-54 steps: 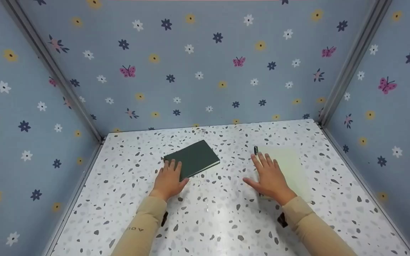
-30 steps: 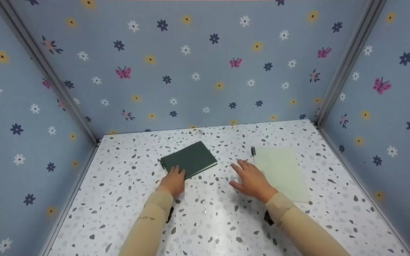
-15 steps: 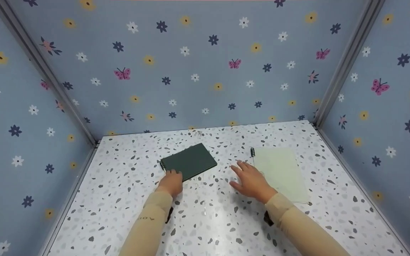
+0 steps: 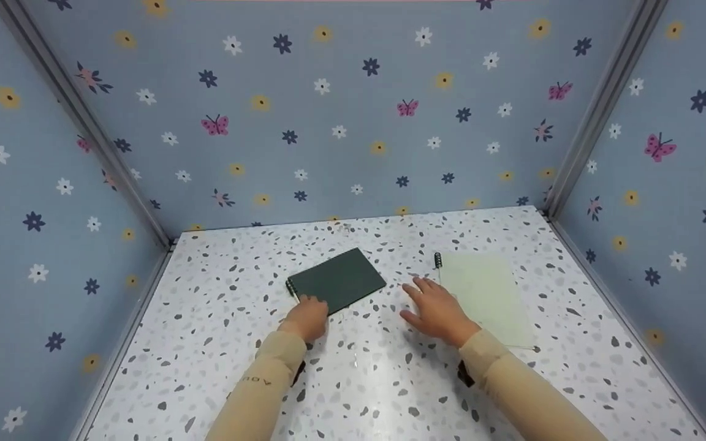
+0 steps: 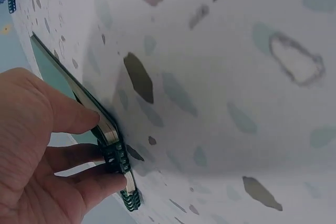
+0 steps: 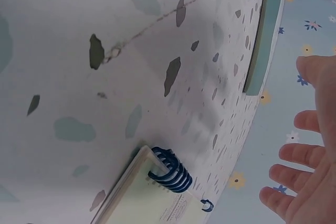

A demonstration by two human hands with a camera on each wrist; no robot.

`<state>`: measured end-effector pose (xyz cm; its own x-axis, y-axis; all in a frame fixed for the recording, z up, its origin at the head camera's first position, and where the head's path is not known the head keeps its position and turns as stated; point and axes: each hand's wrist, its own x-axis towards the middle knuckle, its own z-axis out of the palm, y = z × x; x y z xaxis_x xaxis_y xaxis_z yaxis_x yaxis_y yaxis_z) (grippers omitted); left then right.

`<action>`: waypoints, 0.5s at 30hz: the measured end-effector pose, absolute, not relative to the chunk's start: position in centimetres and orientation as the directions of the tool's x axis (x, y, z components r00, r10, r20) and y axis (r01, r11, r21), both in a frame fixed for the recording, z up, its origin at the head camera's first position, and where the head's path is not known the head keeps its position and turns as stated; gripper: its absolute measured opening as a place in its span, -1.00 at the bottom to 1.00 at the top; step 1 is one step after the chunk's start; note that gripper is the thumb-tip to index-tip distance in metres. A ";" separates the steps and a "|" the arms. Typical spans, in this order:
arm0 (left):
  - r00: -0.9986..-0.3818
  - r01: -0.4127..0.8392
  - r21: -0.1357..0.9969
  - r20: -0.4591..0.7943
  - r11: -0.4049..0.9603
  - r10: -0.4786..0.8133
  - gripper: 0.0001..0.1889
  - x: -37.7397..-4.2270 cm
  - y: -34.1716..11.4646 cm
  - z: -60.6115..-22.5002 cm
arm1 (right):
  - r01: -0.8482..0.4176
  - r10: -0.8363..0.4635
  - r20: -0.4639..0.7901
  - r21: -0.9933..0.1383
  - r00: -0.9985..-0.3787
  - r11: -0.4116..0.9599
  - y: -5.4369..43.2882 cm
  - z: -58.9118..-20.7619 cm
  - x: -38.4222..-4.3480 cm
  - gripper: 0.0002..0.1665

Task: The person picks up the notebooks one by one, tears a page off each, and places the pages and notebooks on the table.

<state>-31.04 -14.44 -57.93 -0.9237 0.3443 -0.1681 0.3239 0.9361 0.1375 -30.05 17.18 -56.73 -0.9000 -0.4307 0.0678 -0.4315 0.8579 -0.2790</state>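
A dark green spiral notebook [image 4: 341, 278] lies closed at an angle on the table, its coil [image 5: 115, 156] on the left end. My left hand [image 4: 306, 320] grips its near corner by the coil; in the left wrist view, the thumb is on the page edge and the fingers are around the binding. To the right lies a pale cream spiral notebook [image 4: 488, 300], its black coil [image 6: 170, 170] showing at the top left. My right hand [image 4: 439, 311] is held beside this notebook's left edge, fingers spread and holding nothing. It hides part of that edge.
Both notebooks rest on a white speckled table [image 4: 365, 392]. Blue flowered panels [image 4: 353, 110] stand at the back and both sides, joined by grey metal posts [image 4: 598, 104]. Bare tabletop shows between the notebooks.
My left hand went from lying spread on the green notebook to gripping its near corner, and the notebook has shifted slightly right. My right hand has moved left off the cream notebook.
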 end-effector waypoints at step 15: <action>-0.855 0.453 0.057 -0.254 0.890 0.451 -0.56 -29.0 -12.5 -57.8 | -0.367 -0.388 -0.025 -0.274 -0.921 0.889 15.7 -57.5 -30.9 -0.17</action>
